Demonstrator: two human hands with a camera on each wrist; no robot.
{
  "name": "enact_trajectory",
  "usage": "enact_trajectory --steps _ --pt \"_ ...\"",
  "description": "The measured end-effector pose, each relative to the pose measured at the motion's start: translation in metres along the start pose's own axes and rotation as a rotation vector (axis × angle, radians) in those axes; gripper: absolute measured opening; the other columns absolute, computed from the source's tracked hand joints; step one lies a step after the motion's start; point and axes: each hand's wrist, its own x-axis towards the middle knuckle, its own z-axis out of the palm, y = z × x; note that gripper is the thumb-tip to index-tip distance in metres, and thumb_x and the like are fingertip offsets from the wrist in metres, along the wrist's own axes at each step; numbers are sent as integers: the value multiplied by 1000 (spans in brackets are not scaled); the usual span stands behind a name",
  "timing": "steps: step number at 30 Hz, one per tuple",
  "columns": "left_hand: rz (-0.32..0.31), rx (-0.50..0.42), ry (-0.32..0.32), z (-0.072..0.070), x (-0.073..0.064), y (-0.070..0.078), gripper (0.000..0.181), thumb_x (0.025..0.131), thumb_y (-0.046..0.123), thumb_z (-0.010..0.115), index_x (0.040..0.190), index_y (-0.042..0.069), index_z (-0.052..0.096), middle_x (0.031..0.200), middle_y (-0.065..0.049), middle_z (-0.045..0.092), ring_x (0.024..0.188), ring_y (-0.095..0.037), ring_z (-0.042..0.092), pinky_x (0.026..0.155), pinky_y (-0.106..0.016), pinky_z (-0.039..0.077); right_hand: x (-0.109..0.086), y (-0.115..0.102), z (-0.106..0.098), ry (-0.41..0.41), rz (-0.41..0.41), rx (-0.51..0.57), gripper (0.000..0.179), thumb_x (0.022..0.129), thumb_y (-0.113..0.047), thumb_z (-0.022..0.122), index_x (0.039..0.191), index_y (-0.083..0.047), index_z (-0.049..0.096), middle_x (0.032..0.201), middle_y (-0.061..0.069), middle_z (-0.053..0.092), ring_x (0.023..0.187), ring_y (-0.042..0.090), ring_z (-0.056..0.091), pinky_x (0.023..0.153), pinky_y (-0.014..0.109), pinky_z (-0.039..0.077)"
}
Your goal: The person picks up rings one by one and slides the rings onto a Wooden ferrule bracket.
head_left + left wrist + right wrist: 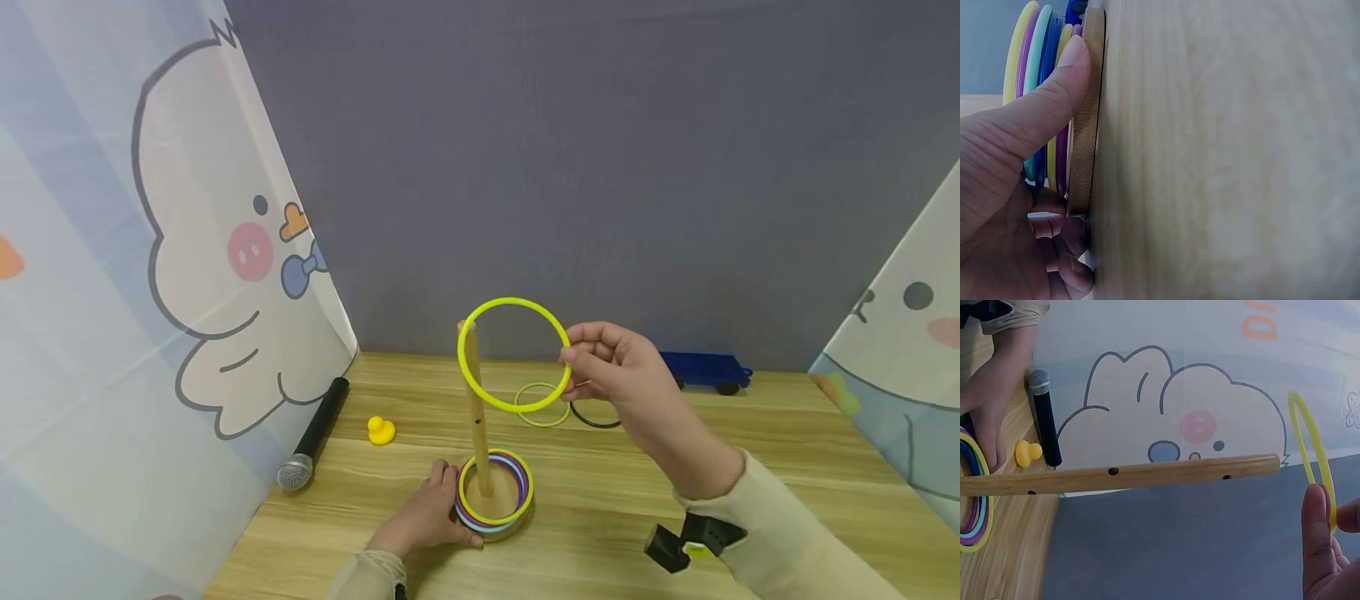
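My right hand [637,379] pinches a yellow ring [513,301] by its edge between thumb and fingers. The ring is held up beside the top of a wooden post [477,433] and overlaps it in the head view; in the right wrist view, the ring [1317,440] stands just past the post's tip. Low on the stand, my left hand [427,512] grips the round wooden base [1090,137], its thumb lying across the base's edge and the stacked rings. Several stacked rings [530,487], yellow, purple, light blue and dark blue, lie round the post's foot.
Behind the post, a yellow-green ring [542,426] and a black ring [596,426] lie on the wooden table [600,517]. To the left are a yellow toy duck [381,431] and a microphone [322,425]. A blue wheeled toy wagon [705,371] stands by the grey back cloth.
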Motion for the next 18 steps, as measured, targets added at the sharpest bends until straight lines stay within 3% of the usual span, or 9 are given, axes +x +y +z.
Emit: enact_trajectory --steps 12,18 --pt "-7 -4 -1 0 -2 0 106 62 53 87 133 -8 40 122 -15 38 109 -35 49 98 -52 45 12 3 20 3 7 39 25 96 -7 61 116 5 53 88 8 63 70 18 65 69 37 60" --pt "2 -4 10 0 -2 0 104 61 53 88 132 -7 41 119 -13 38 107 -33 50 97 -51 46 14 9 22 28 49 44 25 95 -6 61 116 4 53 88 8 63 68 17 63 68 36 60"
